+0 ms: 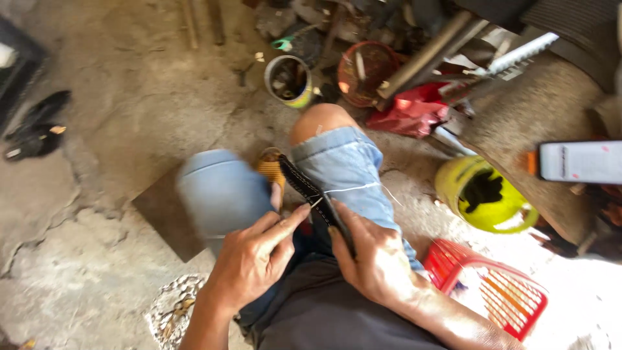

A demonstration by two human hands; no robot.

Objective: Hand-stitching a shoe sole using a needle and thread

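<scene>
Above dusty concrete floor (116, 116), both hands, left (249, 259) and right (376, 259), are closed around a dark strap (314, 194).

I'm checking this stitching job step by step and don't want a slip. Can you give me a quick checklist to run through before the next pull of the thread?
1. Black strap held steady between the knees: ok, it sits clamped between the denim-clad legs.
2. Right hand bracing the strap: ok, its fingers wrap the strap's near end.
3. Left hand gripping the needle: cannot tell, fingertips pinch at the strap, but the tool is too small to see.
4. White thread free of snags: ok, it runs taut across the right knee.
5. Thread clear of the red basket: ok, the basket lies apart.
</scene>
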